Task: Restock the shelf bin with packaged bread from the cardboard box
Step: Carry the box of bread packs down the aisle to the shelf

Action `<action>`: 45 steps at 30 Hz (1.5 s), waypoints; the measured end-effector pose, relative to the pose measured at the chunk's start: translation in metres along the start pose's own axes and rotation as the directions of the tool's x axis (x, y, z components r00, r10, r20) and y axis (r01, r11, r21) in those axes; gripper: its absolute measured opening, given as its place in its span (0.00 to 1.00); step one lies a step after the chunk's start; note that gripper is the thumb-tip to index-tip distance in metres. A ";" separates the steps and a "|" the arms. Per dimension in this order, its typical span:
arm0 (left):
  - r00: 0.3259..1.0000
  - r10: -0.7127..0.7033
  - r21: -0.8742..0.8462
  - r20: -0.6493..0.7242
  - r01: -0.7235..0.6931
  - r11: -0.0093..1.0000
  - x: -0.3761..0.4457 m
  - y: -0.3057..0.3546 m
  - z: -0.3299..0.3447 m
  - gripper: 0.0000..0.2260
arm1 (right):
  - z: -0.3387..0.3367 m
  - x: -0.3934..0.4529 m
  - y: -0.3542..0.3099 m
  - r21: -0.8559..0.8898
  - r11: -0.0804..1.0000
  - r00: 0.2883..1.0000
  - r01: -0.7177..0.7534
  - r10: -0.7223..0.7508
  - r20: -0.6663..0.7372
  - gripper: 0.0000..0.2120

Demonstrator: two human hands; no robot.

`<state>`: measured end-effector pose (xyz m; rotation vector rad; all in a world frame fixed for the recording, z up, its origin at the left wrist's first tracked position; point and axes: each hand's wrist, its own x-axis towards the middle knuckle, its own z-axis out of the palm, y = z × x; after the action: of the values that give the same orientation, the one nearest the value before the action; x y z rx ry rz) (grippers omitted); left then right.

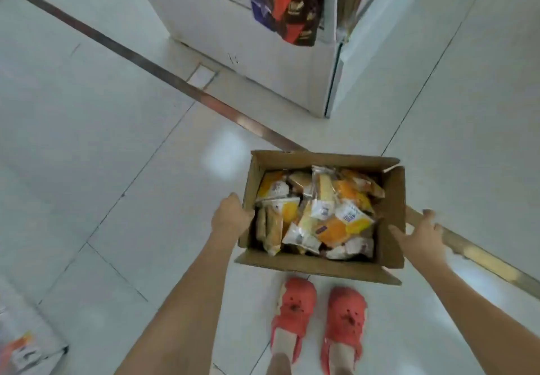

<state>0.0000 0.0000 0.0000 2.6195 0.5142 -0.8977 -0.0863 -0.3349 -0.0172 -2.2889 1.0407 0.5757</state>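
Observation:
An open cardboard box (391, 237) sits in front of my feet, over the white tiled floor, filled with several packaged breads (318, 214) in clear, yellow and orange wrappers. My left hand (232, 214) grips the box's left wall, fingers curled over its top edge. My right hand (420, 236) is spread with straight fingers just beside the box's right wall, apart from it or barely touching. No shelf bin is visible.
A white shelf unit (263, 38) stands ahead, with dark red and purple snack bags (289, 3) hanging at its corner. My red clogs (318, 319) are right below the box. A dark floor strip (152, 68) runs diagonally. Another packaged item (20, 345) lies at bottom left.

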 end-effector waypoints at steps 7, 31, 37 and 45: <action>0.978 -0.070 -0.031 -0.196 0.065 0.997 0.051 0.004 0.059 0.07 | 0.051 0.033 0.020 0.172 0.985 0.995 -0.027 0.042 -0.088 0.10; 0.888 0.460 0.156 -0.017 -0.453 0.878 -0.243 0.268 -0.287 0.13 | -0.368 -0.175 -0.033 0.206 0.974 0.925 -0.092 0.161 -0.346 0.13; 0.784 0.599 0.250 -0.162 -0.554 0.794 -0.242 0.401 -0.314 0.08 | -0.479 -0.115 -0.034 0.301 0.952 0.871 -0.046 0.186 -0.454 0.10; 0.714 0.669 0.352 -0.209 -0.583 0.732 -0.196 0.644 -0.325 0.10 | -0.631 0.038 -0.028 0.350 0.931 0.862 -0.107 0.262 -0.433 0.11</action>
<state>0.3025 -0.4794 0.4872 2.8727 -0.4809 -0.3155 0.0540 -0.7431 0.4449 -2.0924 1.4807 -0.1026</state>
